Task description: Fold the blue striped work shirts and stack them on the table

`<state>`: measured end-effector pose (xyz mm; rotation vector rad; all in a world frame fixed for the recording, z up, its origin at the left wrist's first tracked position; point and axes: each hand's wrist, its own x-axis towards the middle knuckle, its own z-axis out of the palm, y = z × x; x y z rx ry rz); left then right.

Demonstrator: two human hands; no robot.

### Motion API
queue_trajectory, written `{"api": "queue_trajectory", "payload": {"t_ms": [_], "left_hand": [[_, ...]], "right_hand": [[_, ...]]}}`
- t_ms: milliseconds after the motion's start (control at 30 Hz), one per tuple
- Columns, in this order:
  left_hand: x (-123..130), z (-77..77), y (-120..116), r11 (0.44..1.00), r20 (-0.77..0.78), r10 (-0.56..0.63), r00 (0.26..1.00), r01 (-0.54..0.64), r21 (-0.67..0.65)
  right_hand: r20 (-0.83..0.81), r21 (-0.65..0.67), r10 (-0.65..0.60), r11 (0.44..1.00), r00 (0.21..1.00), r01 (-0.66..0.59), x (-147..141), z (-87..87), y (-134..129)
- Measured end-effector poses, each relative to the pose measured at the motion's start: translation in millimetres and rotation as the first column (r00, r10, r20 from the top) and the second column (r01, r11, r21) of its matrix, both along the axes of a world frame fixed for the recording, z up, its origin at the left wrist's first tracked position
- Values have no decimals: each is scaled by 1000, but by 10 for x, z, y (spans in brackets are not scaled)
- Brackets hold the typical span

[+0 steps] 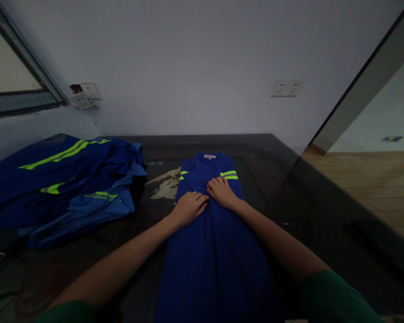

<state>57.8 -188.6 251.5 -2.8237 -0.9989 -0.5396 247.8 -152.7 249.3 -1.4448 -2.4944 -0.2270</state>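
Note:
A dark blue work jacket (191, 255) with yellow-green and grey reflective bands lies lengthwise before me, its sides turned inward. At its far end is the collar, with a small white label. My left hand (191, 206) rests on the middle of the jacket, fingers bent together and gripping the cloth. Just right of it and slightly farther away, my right hand (220, 190) also has its fingers curled on the cloth below the right reflective band. The fingertips nearly meet. The cloth under both hands is hidden, and the jacket's near end runs out of view.
A heap of blue garments (87, 179) with reflective stripes lies to the left. The dark glossy table (289, 233) reaches the wall and carries a bird picture (166, 186). Wall sockets (287, 88) are at the back. A wooden floor (366, 175) shows at right.

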Motion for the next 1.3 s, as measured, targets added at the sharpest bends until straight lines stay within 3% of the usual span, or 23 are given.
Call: {"api": "queue_trajectory", "payload": {"t_ms": [200, 400, 533, 667, 867, 967, 1100, 1300], "left_hand": [[59, 6, -67, 1000, -21, -23, 1000, 23, 9], [69, -16, -21, 992, 69, -105, 992, 109, -55], [79, -8, 1, 975, 22, -82, 996, 85, -205], [82, 20, 5, 958, -36, -36, 999, 24, -287], [92, 15, 4, 955, -36, -39, 999, 27, -294], [91, -6, 1, 969, -19, -35, 999, 29, -245], [44, -10, 63, 985, -24, -35, 999, 31, -172], [-57, 41, 216, 960, -71, -146, 987, 124, -251]], "right_hand": [[-145, 25, -3, 1000, 989, 7, 55, -75, 10], [-250, 55, -84, 993, 965, 101, 118, 31, 258], [-175, -88, -245, 969, 954, 233, 203, 84, 591], [-60, -238, -399, 896, 915, 375, 349, 34, 748], [-72, -168, -496, 861, 865, 480, 418, 43, 824], [-111, -101, -496, 868, 861, 487, 473, 164, 1007], [-96, -119, -425, 902, 900, 414, 651, 309, 1332], [-66, -204, -412, 897, 909, 392, 934, 358, 1646]]}}
